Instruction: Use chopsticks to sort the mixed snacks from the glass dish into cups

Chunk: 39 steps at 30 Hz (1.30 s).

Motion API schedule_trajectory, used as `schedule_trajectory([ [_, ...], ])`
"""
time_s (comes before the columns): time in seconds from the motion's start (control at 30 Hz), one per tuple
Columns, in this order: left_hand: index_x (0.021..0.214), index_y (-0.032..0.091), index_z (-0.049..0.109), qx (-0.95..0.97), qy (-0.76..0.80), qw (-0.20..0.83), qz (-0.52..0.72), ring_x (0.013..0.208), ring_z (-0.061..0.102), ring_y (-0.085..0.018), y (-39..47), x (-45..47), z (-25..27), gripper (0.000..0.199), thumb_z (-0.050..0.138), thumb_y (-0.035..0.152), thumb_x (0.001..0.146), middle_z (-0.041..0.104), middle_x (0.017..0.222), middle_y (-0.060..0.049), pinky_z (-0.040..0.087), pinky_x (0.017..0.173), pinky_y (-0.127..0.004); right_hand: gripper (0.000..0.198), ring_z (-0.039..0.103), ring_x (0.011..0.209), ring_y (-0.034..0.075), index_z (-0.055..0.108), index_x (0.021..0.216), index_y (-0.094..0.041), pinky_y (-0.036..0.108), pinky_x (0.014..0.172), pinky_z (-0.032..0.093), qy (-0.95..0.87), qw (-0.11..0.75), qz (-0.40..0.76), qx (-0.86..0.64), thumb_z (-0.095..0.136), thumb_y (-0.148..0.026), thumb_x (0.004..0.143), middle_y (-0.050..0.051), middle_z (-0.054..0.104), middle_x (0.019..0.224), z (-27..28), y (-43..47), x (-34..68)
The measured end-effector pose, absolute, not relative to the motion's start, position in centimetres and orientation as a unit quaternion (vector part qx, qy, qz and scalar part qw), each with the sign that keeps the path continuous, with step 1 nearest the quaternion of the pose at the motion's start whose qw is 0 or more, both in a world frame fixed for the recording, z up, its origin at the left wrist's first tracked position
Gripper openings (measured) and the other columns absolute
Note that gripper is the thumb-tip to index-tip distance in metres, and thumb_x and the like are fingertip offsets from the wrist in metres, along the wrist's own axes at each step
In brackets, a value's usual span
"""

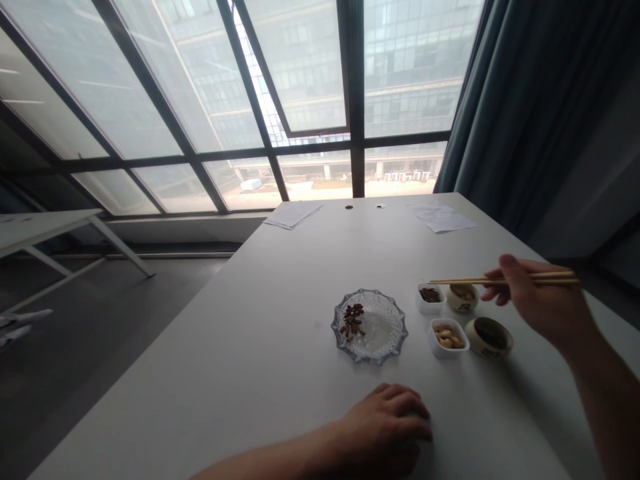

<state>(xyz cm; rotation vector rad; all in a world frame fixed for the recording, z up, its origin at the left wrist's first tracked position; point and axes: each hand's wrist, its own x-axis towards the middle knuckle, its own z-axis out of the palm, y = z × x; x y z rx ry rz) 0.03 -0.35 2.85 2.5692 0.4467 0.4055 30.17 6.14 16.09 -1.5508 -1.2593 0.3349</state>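
Note:
My right hand (537, 293) is closed around a pair of wooden chopsticks (465, 281), held nearly level and pointing left. Their tips are above a small white tub (431, 308) of dark brown pieces. My left hand (385, 420) rests on the near part of the table with its fingers curled under; what is beneath them is hidden. Beyond it stands a scalloped glass plate (385, 347), with several brown pieces (353, 321) grouped on its left side. Another white tub (465, 347) has pale tan pieces in it. Beside the tubs are two cream cups, one farther (464, 305) and one nearer (487, 347).
The white table (260, 347) reaches toward the windows. Papers lie at its far left (293, 215) and far right (443, 217) corners, with two small round items between them. A dark blue curtain (520, 100) hangs on the right. Another table (55, 227) stands at left.

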Motion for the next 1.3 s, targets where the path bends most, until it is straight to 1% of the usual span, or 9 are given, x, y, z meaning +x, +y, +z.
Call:
schedule_trajectory([
  [0.17,0.117,0.026,0.06,0.942,0.165,0.247,0.156,0.128,0.053,-0.02,-0.4,0.1,2.5,0.025,0.057,0.03,0.092,0.064,0.128,-0.004,0.039,0.112,-0.034,0.043,0.069,0.048,0.022,0.074,0.081,-0.02,0.033,0.047,0.058,-0.518,0.561,0.161,-0.625,0.063,-0.06,0.091,0.008,0.073,0.061,15.9,6.1,29.2],
  [0.27,0.116,0.026,0.061,0.942,0.167,0.245,0.157,0.129,0.053,-0.02,-0.4,0.1,2.5,0.025,0.056,0.03,0.092,0.064,0.128,-0.003,0.038,0.113,-0.033,0.04,0.073,0.056,0.023,0.074,0.085,-0.019,0.033,0.054,0.062,-0.543,0.569,0.22,-0.577,0.065,-0.058,0.091,0.009,0.076,0.069,15.3,6.0,27.8],
  [0.4,0.117,0.026,0.06,0.944,0.162,0.242,0.155,0.129,0.053,-0.02,-0.3,0.1,2.6,0.024,0.055,0.031,0.094,0.065,0.128,-0.003,0.038,0.112,-0.033,0.039,0.076,0.066,0.024,0.076,0.087,-0.019,0.033,0.062,0.064,-0.586,0.538,0.339,-0.502,0.066,-0.056,0.09,0.01,0.078,0.077,12.9,6.3,24.9],
  [0.6,0.118,0.026,0.059,0.945,0.165,0.243,0.141,0.129,0.053,-0.02,-0.3,0.1,2.5,0.025,0.056,0.031,0.093,0.064,0.129,-0.003,0.039,0.112,-0.034,0.039,0.076,0.07,0.022,0.075,0.086,-0.019,0.031,0.065,0.062,-0.626,0.477,0.41,-0.46,0.064,-0.055,0.093,0.01,0.079,0.08,7.8,7.3,21.4],
  [0.77,0.119,0.027,0.059,0.947,0.167,0.24,0.137,0.129,0.052,-0.02,-0.4,0.1,2.4,0.026,0.056,0.031,0.093,0.064,0.13,-0.003,0.039,0.112,-0.035,0.042,0.077,0.072,0.025,0.075,0.087,-0.02,0.035,0.068,0.063,-0.608,0.473,0.411,-0.488,0.063,-0.06,0.091,0.011,0.079,0.083,5.7,7.5,21.1],
  [0.97,0.118,0.026,0.06,0.946,0.163,0.237,0.149,0.128,0.053,-0.02,-0.4,0.0,2.6,0.025,0.056,0.032,0.093,0.064,0.129,-0.003,0.038,0.112,-0.034,0.042,0.077,0.072,0.024,0.076,0.081,-0.023,0.034,0.068,0.063,-0.616,0.471,0.396,-0.492,0.06,-0.06,0.093,0.009,0.079,0.081,6.0,7.3,20.8],
  [1.17,0.117,0.026,0.06,0.946,0.163,0.235,0.151,0.127,0.054,-0.021,-0.3,0.1,2.6,0.025,0.056,0.032,0.093,0.065,0.128,-0.003,0.039,0.111,-0.033,0.042,0.077,0.068,0.026,0.074,0.081,-0.022,0.037,0.067,0.064,-0.552,0.514,0.402,-0.519,0.063,-0.063,0.089,0.009,0.078,0.075,5.9,7.1,20.2],
  [1.3,0.116,0.026,0.06,0.948,0.161,0.229,0.151,0.127,0.054,-0.02,-0.3,0.1,2.6,0.024,0.054,0.033,0.095,0.065,0.127,-0.003,0.039,0.111,-0.034,0.043,0.076,0.065,0.025,0.075,0.082,-0.02,0.035,0.064,0.064,-0.55,0.53,0.405,-0.503,0.065,-0.061,0.088,0.01,0.078,0.074,6.2,7.3,20.5],
])
